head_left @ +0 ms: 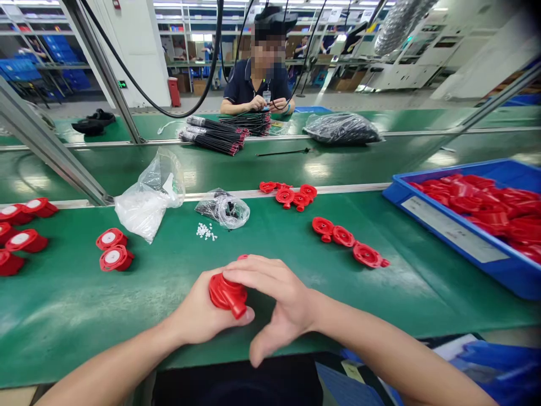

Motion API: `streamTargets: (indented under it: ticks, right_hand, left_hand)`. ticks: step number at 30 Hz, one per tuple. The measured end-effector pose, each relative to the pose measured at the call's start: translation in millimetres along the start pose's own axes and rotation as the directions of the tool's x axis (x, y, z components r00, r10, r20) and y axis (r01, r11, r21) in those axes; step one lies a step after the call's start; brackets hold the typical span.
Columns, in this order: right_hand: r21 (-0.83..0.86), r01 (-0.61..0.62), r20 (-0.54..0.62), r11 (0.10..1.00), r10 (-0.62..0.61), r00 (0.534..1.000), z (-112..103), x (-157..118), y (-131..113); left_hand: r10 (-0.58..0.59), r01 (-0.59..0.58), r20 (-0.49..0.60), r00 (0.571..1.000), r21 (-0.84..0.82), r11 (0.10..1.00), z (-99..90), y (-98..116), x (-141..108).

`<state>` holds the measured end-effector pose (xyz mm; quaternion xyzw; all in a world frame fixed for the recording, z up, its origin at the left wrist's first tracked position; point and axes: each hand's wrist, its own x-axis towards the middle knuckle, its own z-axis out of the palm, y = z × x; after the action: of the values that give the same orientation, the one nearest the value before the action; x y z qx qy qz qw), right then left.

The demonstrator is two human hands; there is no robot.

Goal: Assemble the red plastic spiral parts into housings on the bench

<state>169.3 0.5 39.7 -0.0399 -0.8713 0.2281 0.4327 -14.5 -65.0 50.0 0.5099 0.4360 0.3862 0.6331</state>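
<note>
My left hand (203, 318) is closed around a red plastic pump housing (227, 294) with a short spout pointing down and toward me. My right hand (281, 299) reaches over from the right. Its fingertips touch the top of the housing, while its thumb stands well apart, so the hand is open. Beyond the hands lie small white plastic pieces (206, 231) in a loose pile. A clear bag of black parts (224, 208) is beside them. To the right, red round covers (367, 255) lie in a short row, with another group of red covers (285, 196) farther back.
Red housings with white discs (112, 257) stand at left, near a clear bag of white pieces (147, 203). A blue bin (448, 225) of red parts occupies the right. Across the bench, a co-worker (257, 84) sits behind bundled black cables (215, 135). A metal post (54, 141) crosses the left.
</note>
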Motion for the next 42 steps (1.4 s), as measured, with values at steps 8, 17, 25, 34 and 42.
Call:
streamTargets:
  ticks: [8,17,25,34,42]
  right_hand:
    - [0.386,-0.367,-0.064,0.846,0.422,0.904,2.1,-6.8,-0.9]
    - [0.459,-0.413,0.059,0.787,0.436,0.898,-5.2,-3.2,-2.3]
    - [0.918,-0.384,0.203,0.099,0.715,0.669,-6.5,-0.1,14.0]
    - [0.910,-0.412,0.250,0.047,0.730,0.636,-8.2,3.9,11.9]
    - [0.836,-0.516,0.206,0.187,0.764,0.611,-5.4,-1.7,11.1]
  left_hand:
    - [0.002,-0.002,0.013,1.000,-0.053,0.999,1.2,2.1,3.2]
    - [0.013,-0.013,0.000,1.000,0.019,1.000,2.2,1.4,3.7]
    - [0.145,-0.114,-0.091,0.985,0.281,0.953,4.1,1.9,-4.3]
    - [0.294,-0.193,-0.105,0.950,0.542,0.818,5.0,-6.6,-8.0]
    - [0.223,-0.156,-0.101,0.970,0.448,0.880,0.6,-2.5,-6.5]
